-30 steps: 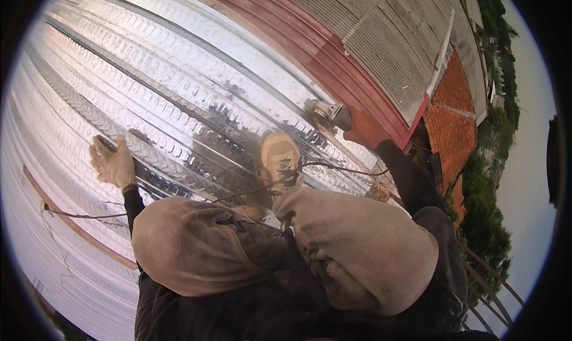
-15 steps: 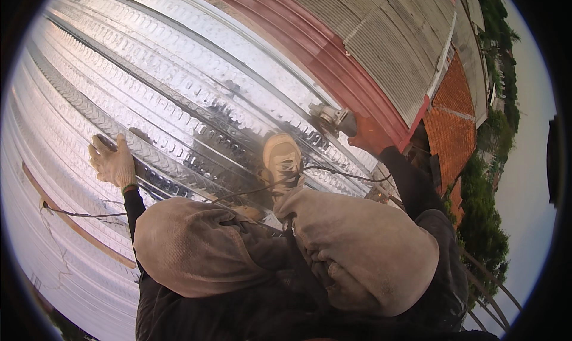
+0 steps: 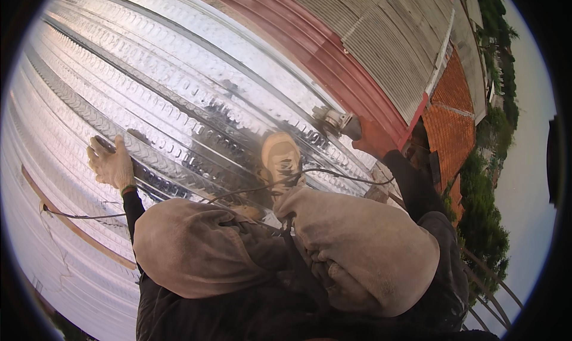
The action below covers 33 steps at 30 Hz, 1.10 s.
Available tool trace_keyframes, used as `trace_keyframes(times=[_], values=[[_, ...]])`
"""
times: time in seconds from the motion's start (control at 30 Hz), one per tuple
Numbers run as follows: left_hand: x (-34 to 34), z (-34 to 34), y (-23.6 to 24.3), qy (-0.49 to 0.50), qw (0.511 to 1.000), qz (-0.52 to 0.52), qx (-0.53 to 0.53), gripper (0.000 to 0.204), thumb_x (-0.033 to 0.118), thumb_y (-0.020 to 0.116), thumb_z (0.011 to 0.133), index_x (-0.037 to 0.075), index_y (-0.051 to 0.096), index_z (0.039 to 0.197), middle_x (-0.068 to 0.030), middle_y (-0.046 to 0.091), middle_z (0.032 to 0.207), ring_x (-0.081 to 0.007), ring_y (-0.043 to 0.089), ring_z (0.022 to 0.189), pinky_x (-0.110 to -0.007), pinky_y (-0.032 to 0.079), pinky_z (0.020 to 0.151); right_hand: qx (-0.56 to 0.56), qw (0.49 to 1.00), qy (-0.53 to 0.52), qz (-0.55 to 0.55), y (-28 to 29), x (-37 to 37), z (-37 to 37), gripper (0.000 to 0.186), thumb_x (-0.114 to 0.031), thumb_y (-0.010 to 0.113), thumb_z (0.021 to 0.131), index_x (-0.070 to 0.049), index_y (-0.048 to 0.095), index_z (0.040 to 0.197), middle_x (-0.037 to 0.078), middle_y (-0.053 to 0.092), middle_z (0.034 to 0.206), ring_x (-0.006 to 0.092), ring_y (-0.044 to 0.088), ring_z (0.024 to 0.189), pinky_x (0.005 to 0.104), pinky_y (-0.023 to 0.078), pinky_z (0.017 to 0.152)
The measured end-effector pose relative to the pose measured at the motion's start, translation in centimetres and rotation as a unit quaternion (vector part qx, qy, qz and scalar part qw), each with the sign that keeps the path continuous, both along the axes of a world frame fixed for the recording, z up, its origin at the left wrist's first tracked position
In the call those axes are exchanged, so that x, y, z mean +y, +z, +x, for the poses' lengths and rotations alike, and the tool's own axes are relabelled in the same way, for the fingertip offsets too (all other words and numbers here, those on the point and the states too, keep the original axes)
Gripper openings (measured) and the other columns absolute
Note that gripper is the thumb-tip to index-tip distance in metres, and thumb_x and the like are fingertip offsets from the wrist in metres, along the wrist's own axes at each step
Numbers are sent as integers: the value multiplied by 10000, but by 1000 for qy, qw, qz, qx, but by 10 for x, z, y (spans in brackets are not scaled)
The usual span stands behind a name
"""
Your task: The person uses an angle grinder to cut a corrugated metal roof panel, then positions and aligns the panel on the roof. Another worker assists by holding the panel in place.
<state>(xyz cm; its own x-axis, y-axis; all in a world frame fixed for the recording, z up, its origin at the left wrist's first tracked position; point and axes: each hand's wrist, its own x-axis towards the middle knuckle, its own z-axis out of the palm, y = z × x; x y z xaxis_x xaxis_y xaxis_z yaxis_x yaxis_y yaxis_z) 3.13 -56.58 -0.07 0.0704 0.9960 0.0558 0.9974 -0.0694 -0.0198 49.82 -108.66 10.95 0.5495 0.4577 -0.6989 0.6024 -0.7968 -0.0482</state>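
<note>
My left hand (image 3: 112,165), in a pale work glove, lies with fingers spread on the shiny ribbed metal roof sheet (image 3: 196,84). In my right hand (image 3: 375,139), gloved in reddish-brown, is an angle grinder (image 3: 335,121), gripped by its dark body. Its head points left and sits low over the sheet's right end; whether the disc touches the metal is too blurred to tell. A dark power cord (image 3: 333,173) runs from near my right forearm across my shoe (image 3: 280,156) and toward the left.
A red metal strip (image 3: 333,61) borders the sheet, with grey corrugated roofing (image 3: 387,37) beyond. Orange roof tiles (image 3: 451,96) and trees (image 3: 485,216) lie past the right edge. On the left, a wooden strip (image 3: 74,216) rests on the metal. My bent knees fill the near middle.
My right hand and the grinder have shifted slightly right and down along the sheet's end. The cord has moved a little with them. My left hand stays nearly in place.
</note>
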Motion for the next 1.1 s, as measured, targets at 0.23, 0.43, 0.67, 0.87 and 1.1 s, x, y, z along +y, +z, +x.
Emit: trace_keyframes(times=[0.23, 0.43, 0.67, 0.87, 1.1], values=[[9, -9, -1, 0, 1000, 15, 9, 922, 665, 672, 988, 250, 393, 1763, -132, 334, 1835, -444, 307, 1677, -700, 249, 1311, 13, 1000, -16, -12, -2, -1, -4, 658, -239, 801, 784, 63, 605, 1334, 368, 739, 1076, 538, 729, 1068, 609, 569, 946], [11, -16, -17, 11, 999, 1, 37, 935, 745, 630, 976, 308, 394, 1768, -99, 360, 1832, -373, 367, 1667, -706, 346, 1246, 15, 999, 7, -36, 11, -4, 3, 596, -231, 806, 782, 73, 619, 1259, 342, 746, 1076, 509, 738, 1084, 589, 586, 923], [12, -15, -20, 7, 999, 11, 31, 934, 739, 616, 975, 287, 402, 1764, -95, 357, 1834, -370, 378, 1658, -713, 357, 1231, 5, 1000, 6, -4, -1, -27, 5, 597, -217, 811, 779, 76, 619, 1262, 334, 748, 1114, 510, 735, 1087, 577, 588, 928], [14, -10, -5, 4, 1000, -8, 27, 941, 719, 633, 981, 287, 370, 1774, -104, 342, 1835, -389, 322, 1682, -709, 307, 1275, 2, 999, -3, 36, -22, -30, -1, 548, -225, 801, 738, 59, 653, 1183, 338, 757, 1057, 531, 736, 1032, 604, 582, 911], [5, -5, -2, 2, 1000, -2, -10, 938, 668, 680, 978, 253, 387, 1767, -136, 332, 1835, -442, 306, 1680, -732, 250, 1308, 16, 1000, 10, -15, -1, -10, 2, 629, -227, 776, 770, 82, 598, 1288, 372, 731, 1054, 549, 718, 1015, 609, 555, 918]])
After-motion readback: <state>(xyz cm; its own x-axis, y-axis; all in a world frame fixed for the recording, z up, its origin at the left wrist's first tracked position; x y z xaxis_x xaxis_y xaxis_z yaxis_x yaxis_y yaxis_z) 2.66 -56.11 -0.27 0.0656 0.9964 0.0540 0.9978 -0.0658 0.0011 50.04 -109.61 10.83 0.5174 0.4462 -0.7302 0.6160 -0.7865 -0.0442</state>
